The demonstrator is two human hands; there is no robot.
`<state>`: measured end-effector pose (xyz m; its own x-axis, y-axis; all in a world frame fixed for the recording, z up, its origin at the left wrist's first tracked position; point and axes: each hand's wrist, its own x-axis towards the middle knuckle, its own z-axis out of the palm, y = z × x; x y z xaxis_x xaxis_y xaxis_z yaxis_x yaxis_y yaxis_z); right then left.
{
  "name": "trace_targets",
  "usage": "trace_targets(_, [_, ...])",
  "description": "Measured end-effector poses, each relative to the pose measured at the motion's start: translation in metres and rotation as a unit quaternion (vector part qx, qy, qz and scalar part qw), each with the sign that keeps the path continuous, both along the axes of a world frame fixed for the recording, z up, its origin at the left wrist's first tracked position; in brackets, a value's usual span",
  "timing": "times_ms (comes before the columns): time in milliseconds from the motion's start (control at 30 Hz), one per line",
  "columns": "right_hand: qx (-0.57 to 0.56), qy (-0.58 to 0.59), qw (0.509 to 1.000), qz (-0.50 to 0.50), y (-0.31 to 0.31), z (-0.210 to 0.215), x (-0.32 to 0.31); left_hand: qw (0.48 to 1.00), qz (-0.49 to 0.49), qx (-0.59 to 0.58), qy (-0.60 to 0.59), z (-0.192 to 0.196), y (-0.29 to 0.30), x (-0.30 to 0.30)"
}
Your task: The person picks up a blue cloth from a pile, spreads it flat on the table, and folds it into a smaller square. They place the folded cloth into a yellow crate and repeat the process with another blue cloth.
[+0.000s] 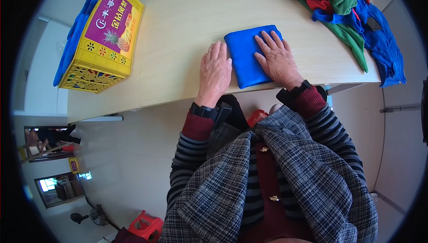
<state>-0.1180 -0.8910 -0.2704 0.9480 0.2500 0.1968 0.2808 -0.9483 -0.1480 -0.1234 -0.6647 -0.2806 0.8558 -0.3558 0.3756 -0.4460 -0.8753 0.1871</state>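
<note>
A blue cloth [244, 61], folded into a neat flat rectangle, lies near the front edge of the pale table. My right hand [278, 62] rests flat on its right part, fingers spread, holding nothing. Beside the cloth's left edge, my left hand [215, 71] lies with its fingers stretched out and close together, its thumb side at the fabric. Nothing is in the left hand either. Both wrists wear black bands.
A yellow plastic crate [96, 80] with a purple pineapple panel stands at the table's left, blue fabric [82, 31] hanging along its far side. Loose red, green and blue cloths [339, 2] heap at the right, some over the edge. A red stool [146, 226] sits on the floor.
</note>
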Motion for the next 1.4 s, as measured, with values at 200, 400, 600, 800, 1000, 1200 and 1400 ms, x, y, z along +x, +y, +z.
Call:
trace_targets(200, [-0.003,0.004,1.0,-0.003,-0.002,0.001,-0.002,0.997,0.041,0.054,0.045,-0.01,0.018,0.027])
trace_targets(400, [0.002,-0.025,1.0,0.007,-0.003,-0.003,-0.002,0.995,0.01,0.089,0.032,0.004,0.018,0.018])
trace_targets(600, [-0.006,-0.03,0.999,0.008,-0.006,-0.003,0.003,0.987,0.034,0.094,0.127,0.036,0.022,-0.034])
trace_targets(800, [0.007,-0.036,0.998,0.048,-0.009,-0.004,0.002,0.996,-0.036,-0.049,-0.069,0.035,-0.025,-0.016])
trace_targets(1000, [-0.008,-0.045,0.997,0.067,-0.01,-0.009,0.001,0.999,-0.002,-0.04,0.017,-0.017,-0.037,0.006])
trace_targets(1200, [-0.032,-0.046,0.995,0.087,0.008,0.01,0.003,0.999,-0.001,-0.043,0.027,-0.016,-0.048,-0.009])
trace_targets(1400, [0.058,-0.031,0.985,0.158,0.033,-0.016,0.005,0.997,-0.008,-0.076,0.006,-0.033,-0.05,-0.016])
